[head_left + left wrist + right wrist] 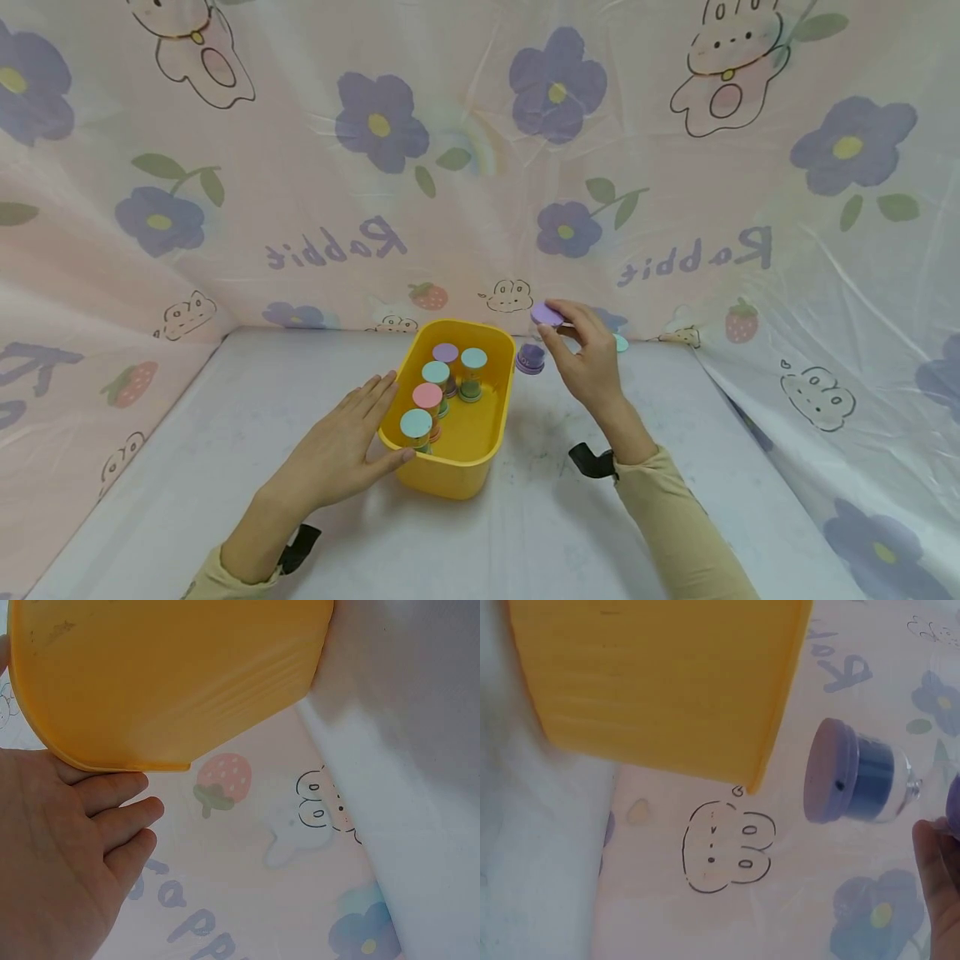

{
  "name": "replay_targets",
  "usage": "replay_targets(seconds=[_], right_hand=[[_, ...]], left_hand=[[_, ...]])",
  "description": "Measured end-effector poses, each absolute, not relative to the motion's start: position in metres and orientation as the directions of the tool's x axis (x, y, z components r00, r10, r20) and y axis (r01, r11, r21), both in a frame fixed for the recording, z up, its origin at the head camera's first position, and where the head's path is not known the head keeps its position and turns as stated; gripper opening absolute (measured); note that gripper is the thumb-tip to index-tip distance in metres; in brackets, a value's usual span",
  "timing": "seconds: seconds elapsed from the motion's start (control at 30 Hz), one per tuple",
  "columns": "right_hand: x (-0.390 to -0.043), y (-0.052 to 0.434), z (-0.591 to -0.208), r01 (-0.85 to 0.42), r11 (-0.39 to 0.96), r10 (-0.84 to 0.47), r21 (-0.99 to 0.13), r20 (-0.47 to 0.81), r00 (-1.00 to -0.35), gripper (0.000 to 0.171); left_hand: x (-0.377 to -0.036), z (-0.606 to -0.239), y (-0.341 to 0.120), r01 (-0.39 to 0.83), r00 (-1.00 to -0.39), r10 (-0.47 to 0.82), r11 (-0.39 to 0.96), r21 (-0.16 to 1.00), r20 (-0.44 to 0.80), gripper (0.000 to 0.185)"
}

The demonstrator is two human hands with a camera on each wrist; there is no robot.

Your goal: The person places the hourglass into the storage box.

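Note:
Between thumb and fingers, my right hand pinches the upper purple cap of an hourglass, raised just right of a yellow bin. In the right wrist view the held hourglass shows its other purple cap and dark sand in the clear bulb beside it. My left hand lies against the bin's left rim with fingers straight; the left wrist view shows these fingers along the rim's edge. Several hourglasses stand inside the bin, among them a pink-capped one, a purple-capped one and light-blue-capped ones.
A light-blue cap shows behind my right hand, mostly hidden by it. The white table meets a printed curtain at the back and on both sides.

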State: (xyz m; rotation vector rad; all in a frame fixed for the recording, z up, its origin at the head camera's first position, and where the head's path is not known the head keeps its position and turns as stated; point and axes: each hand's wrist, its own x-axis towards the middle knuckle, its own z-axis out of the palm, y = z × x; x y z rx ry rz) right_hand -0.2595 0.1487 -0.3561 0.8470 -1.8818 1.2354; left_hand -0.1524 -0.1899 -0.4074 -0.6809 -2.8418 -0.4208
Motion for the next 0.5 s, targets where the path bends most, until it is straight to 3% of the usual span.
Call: replay_targets(seconds=[0.5], right_hand=[[-0.267, 0.123, -0.358, -0.867, 0.239, -0.229, -0.438, 0.842, -0.489, 0.04]], left_hand=[[-0.153, -0.409, -0.191, 0.487, -0.861, 0.425, 0.847, 0.214, 0.278, 0.099]])
